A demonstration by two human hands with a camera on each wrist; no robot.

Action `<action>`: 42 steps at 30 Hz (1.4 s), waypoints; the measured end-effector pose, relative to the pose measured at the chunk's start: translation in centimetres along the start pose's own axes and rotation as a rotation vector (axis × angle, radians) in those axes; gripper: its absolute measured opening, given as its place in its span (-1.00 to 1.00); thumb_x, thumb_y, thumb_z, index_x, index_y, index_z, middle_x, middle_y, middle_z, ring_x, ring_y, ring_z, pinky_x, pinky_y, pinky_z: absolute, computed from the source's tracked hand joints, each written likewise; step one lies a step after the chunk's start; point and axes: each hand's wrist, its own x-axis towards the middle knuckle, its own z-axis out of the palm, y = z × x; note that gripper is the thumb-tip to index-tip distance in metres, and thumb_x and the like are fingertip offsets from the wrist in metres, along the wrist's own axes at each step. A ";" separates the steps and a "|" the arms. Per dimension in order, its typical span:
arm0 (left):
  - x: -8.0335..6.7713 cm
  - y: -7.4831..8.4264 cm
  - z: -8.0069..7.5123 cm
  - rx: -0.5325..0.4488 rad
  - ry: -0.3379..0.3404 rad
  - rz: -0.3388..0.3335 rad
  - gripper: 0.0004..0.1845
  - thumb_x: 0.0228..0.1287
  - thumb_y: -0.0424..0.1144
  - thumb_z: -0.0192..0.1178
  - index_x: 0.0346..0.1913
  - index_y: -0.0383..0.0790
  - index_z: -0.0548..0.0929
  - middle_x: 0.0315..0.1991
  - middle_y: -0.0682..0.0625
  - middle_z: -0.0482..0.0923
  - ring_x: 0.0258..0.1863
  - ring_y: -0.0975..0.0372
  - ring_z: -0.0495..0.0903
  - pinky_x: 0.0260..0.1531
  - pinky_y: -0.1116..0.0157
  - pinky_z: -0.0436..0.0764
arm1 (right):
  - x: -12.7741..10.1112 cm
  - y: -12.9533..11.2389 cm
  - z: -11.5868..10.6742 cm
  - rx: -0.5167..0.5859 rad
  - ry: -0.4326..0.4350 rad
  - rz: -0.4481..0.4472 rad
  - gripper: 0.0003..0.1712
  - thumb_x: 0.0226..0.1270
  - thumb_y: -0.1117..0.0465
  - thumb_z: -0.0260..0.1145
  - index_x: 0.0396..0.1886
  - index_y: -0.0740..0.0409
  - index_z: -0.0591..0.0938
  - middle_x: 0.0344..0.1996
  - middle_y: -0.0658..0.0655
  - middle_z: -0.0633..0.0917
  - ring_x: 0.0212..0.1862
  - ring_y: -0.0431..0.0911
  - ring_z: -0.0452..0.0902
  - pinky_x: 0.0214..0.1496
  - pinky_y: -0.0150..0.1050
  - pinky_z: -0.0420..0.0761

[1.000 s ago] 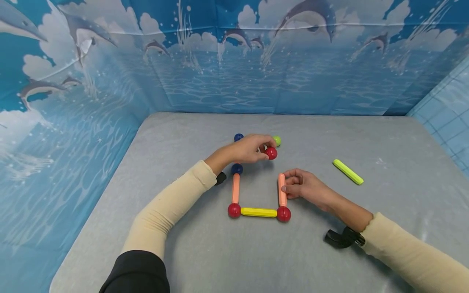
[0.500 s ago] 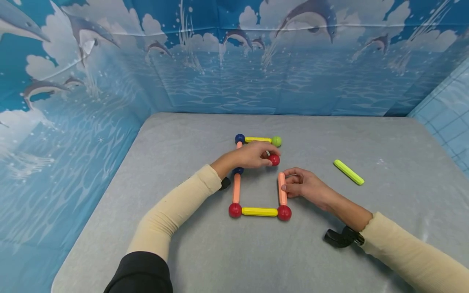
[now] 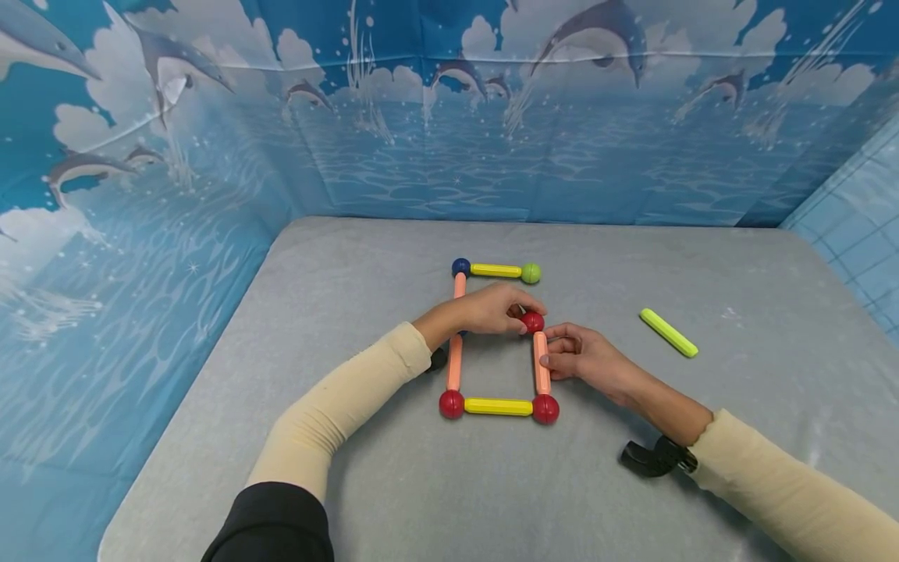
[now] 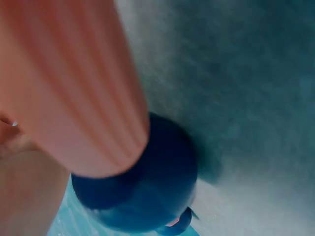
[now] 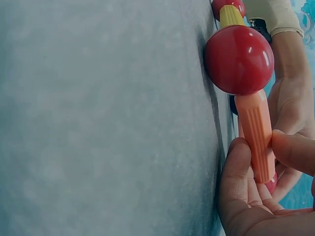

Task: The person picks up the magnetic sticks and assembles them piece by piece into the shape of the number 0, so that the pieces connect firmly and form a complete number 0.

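My left hand [image 3: 495,308] pinches a red ball [image 3: 533,322] right at the far end of an orange stick [image 3: 541,364]. That stick is held between thumb and fingers of my right hand [image 3: 583,357]. Its near end meets another red ball [image 3: 545,409], from which a yellow stick [image 3: 499,407] runs left to a third red ball [image 3: 452,404]. A second orange stick [image 3: 454,364] goes from there to a dark blue ball, mostly hidden under my left wrist in the head view. In the left wrist view the blue ball [image 4: 147,182] shows large beside an orange stick [image 4: 83,98].
Farther back, a third orange stick [image 3: 460,285] leads to a blue ball [image 3: 460,268], joined by a yellow stick [image 3: 495,270] to a green ball [image 3: 531,273]. A loose yellow-green stick [image 3: 669,332] lies at right on the grey table [image 3: 393,484]. A dolphin-print curtain [image 3: 449,140] hangs behind.
My left hand has brought the red ball toward me and slightly right, onto the end of the orange stick. The right hand has stayed in place with that stick.
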 end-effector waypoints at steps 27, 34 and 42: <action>-0.1 0.6 0.1 0.084 0.025 0.017 -0.52 0.41 -0.31 0.19 0.37 -0.12 0.49 0.28 0.03 0.56 0.14 0.24 0.61 0.05 0.44 0.59 | 0.1 -0.4 0.6 -0.011 0.038 0.047 -0.39 0.40 0.22 0.30 0.30 0.40 0.29 -0.18 0.09 0.67 -0.24 -0.22 0.63 -0.09 -0.28 0.72; 0.2 0.8 0.2 0.091 0.033 0.021 -0.57 0.41 -0.34 0.18 0.31 -0.13 0.56 0.23 0.04 0.60 0.08 0.26 0.62 0.04 0.45 0.58 | 0.2 -0.7 0.6 -0.050 0.071 0.079 -0.40 0.39 0.22 0.31 0.28 0.38 0.31 -0.11 0.17 0.64 -0.22 -0.19 0.63 -0.08 -0.25 0.73; 0.1 0.6 0.2 0.114 0.011 0.027 -0.56 0.42 -0.32 0.18 0.32 -0.12 0.54 0.27 0.04 0.57 0.13 0.24 0.62 0.08 0.42 0.58 | -0.3 -1.2 0.9 -0.107 0.076 0.057 -0.44 0.38 0.24 0.30 0.25 0.37 0.32 -0.03 0.26 0.56 -0.23 -0.15 0.61 -0.12 -0.27 0.73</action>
